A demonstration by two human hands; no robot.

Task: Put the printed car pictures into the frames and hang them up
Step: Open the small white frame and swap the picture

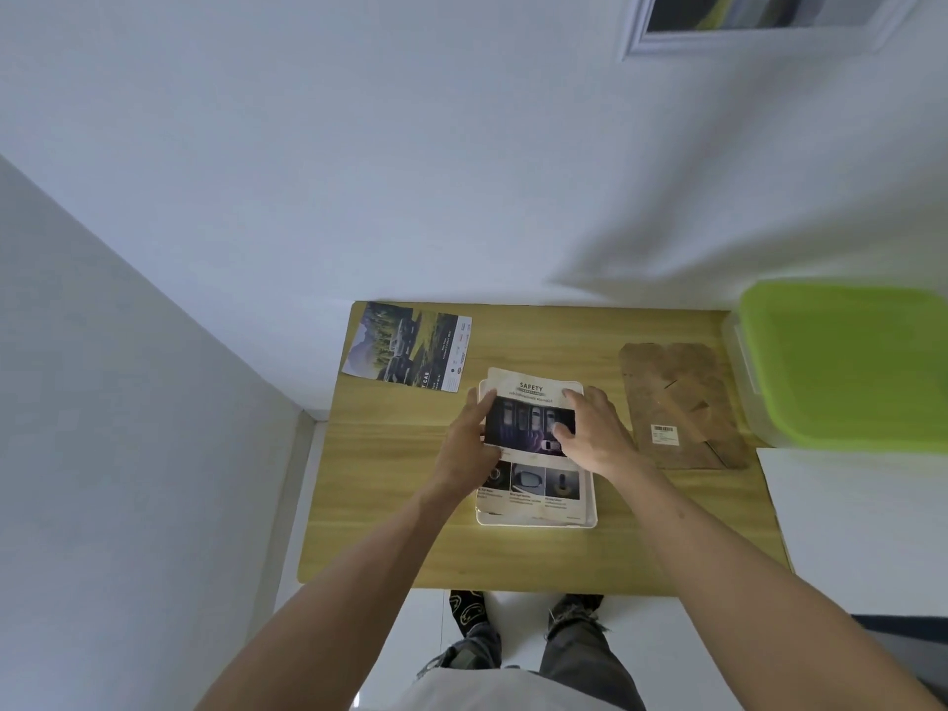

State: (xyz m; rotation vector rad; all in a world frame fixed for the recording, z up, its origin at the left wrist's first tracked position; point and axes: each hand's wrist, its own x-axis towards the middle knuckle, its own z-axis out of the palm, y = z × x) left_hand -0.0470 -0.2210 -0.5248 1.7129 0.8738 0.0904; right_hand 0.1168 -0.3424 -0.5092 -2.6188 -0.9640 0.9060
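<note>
White plastic formed the frame [590,520] that lay flat in the middle of the wooden worktop [390,546], and a printed car sheet [533,484] headed "SAFETY" rested on top of it, its upper edge lifting slightly off the frame's far end. The left hand [469,443] held the sheet at its left edge, thumb on the print and fingers [479,402] curled round the side of sheet and frame. The right hand [597,433] lay on the upper right part of the sheet with its fingers [569,395] extended and spread, pressing flat on the paper rather than gripping it.

A second car print [405,346], showing vehicles against green hills, lay near the far left corner of the worktop, well apart from the frame and partly overhanging the left edge. To the right of the frame sat a brown backing board [677,397] with a small white barcode label. Just beyond the worktop's right edge stood a clear storage box with a lime-green lid [846,361]. High on the white wall [359,146], a white-framed picture [769,23] hung, only its lower part in view.
</note>
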